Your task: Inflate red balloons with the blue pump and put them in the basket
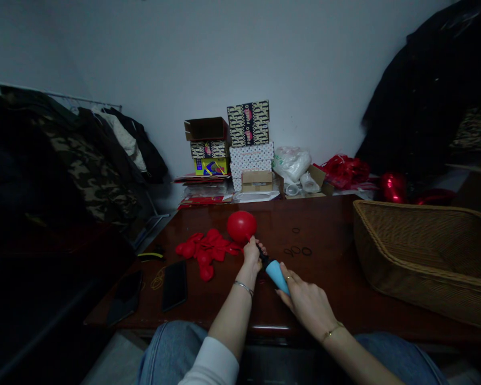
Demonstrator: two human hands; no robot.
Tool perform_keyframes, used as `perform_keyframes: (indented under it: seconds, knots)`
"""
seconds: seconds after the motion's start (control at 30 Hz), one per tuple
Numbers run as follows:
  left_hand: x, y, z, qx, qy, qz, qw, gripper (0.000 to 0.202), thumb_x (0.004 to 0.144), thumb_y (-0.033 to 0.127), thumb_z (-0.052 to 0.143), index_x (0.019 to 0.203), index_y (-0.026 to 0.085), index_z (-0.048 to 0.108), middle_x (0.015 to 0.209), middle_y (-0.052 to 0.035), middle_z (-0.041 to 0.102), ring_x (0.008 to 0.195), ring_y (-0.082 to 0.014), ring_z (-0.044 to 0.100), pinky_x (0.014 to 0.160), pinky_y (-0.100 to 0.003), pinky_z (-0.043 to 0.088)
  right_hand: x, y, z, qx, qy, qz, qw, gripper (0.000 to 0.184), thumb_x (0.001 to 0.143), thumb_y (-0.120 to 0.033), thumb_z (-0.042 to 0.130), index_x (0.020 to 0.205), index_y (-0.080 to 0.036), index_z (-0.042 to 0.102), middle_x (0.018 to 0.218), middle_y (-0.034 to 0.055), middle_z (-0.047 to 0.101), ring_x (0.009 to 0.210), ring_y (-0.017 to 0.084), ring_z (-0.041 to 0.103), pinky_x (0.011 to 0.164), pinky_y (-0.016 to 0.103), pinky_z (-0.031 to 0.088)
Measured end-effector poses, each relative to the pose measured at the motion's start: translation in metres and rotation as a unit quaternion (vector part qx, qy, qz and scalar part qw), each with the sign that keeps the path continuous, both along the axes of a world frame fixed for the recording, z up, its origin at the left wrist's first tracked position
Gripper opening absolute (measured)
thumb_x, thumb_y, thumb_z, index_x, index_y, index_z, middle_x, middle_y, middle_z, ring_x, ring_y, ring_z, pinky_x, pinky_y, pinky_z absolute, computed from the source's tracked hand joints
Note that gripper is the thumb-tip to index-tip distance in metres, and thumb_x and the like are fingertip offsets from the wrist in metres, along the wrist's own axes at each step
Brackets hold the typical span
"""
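Note:
A partly inflated red balloon [241, 225] sits on the nozzle of a light blue hand pump [276, 275] above the dark wooden table [328, 299]. My left hand [251, 253] is closed around the balloon's neck at the pump's black tip. My right hand [304, 300] is wrapped round the blue pump body, nearer to me. A heap of flat red balloons [205, 250] lies on the table just left of my left hand.
A large wicker basket [425, 251] fills the table's right side. Small black rings [297, 249] lie past the pump. Two dark phones [173, 284] and rubber bands rest at the left. Stacked boxes [248, 144], bags and red foil stand along the wall. Clothes hang left.

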State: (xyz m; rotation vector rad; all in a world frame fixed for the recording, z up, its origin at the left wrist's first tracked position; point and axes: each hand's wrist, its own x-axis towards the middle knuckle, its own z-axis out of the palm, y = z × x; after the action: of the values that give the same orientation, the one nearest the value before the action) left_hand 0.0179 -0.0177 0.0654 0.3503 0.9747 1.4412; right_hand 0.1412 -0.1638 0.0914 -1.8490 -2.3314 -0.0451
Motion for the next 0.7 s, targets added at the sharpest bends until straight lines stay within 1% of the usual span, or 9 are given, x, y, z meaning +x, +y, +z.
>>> perform_keyframes:
  seconds: [0.1,0.2,0.27,0.37,0.43,0.53,0.6,0.7]
  knots:
    - [-0.008,0.005,0.002,0.013,-0.002,0.006,1.000,0.026,0.089,0.029,0.041,0.066,0.017,0.040,0.047,0.0056,0.036,0.036,-0.0059,0.035,0.038,-0.017,0.025,0.007,-0.009,0.001,-0.017,0.015,0.001,1.000,0.053,0.089,-0.034,0.038,0.139,-0.017,0.031,0.129,0.0124,0.053,0.086,0.023,0.066,0.069,0.034,0.053]
    - [-0.021,0.011,0.004,0.020,0.004,0.019,1.000,0.026,0.089,0.029,0.041,0.066,0.018,0.039,0.047,0.0053,0.037,0.036,-0.0064,0.036,0.038,-0.017,0.026,0.017,-0.019,0.000,-0.030,0.024,0.002,0.999,0.052,0.089,-0.033,0.038,0.139,-0.020,0.031,0.132,0.0096,0.050,0.091,0.022,0.065,0.073,0.036,0.053]
    - [-0.029,0.016,0.006,0.022,0.009,0.031,0.999,0.026,0.089,0.029,0.041,0.066,0.018,0.040,0.047,0.0052,0.038,0.036,-0.0065,0.037,0.039,-0.018,0.027,0.024,-0.026,-0.002,-0.029,0.029,0.008,0.999,0.052,0.089,-0.033,0.038,0.139,-0.021,0.031,0.134,0.0086,0.048,0.092,0.022,0.065,0.075,0.036,0.054]
    - [-0.036,0.020,0.007,0.027,0.010,0.033,0.999,0.027,0.090,0.030,0.040,0.065,0.018,0.039,0.046,0.0056,0.036,0.036,-0.0062,0.035,0.039,-0.018,0.027,0.031,-0.033,-0.004,-0.027,0.040,0.018,0.999,0.052,0.089,-0.032,0.037,0.139,-0.021,0.031,0.135,0.0079,0.047,0.097,0.021,0.063,0.077,0.036,0.053]
    - [-0.037,0.021,0.007,0.029,0.009,0.031,0.999,0.028,0.090,0.031,0.040,0.065,0.018,0.038,0.046,0.0058,0.035,0.035,-0.0061,0.035,0.038,-0.017,0.026,0.033,-0.035,-0.004,-0.027,0.041,0.016,0.999,0.052,0.089,-0.032,0.038,0.139,-0.021,0.032,0.134,0.0082,0.048,0.095,0.021,0.064,0.076,0.036,0.054]
    - [-0.035,0.019,0.009,0.028,0.012,0.033,0.999,0.028,0.089,0.032,0.042,0.065,0.018,0.038,0.047,0.0058,0.036,0.035,-0.0062,0.035,0.038,-0.017,0.027,0.032,-0.033,-0.001,-0.031,0.025,0.003,0.999,0.051,0.089,-0.033,0.037,0.138,-0.022,0.033,0.131,0.0084,0.051,0.086,0.022,0.066,0.070,0.037,0.055]
    - [-0.032,0.017,0.010,0.027,0.014,0.034,0.999,0.027,0.089,0.033,0.043,0.066,0.018,0.039,0.047,0.0055,0.037,0.036,-0.0062,0.036,0.038,-0.017,0.027,0.029,-0.029,0.003,-0.029,0.016,-0.001,0.999,0.051,0.088,-0.034,0.037,0.138,-0.023,0.033,0.129,0.0082,0.053,0.083,0.022,0.067,0.067,0.035,0.054]
    - [-0.024,0.013,0.011,0.027,0.009,0.018,0.999,0.027,0.088,0.035,0.045,0.067,0.018,0.039,0.048,0.0052,0.038,0.036,-0.0061,0.037,0.038,-0.017,0.027,0.020,-0.021,0.009,-0.019,0.012,-0.002,1.000,0.050,0.088,-0.035,0.038,0.137,-0.024,0.035,0.126,0.0087,0.056,0.081,0.021,0.067,0.065,0.032,0.053]
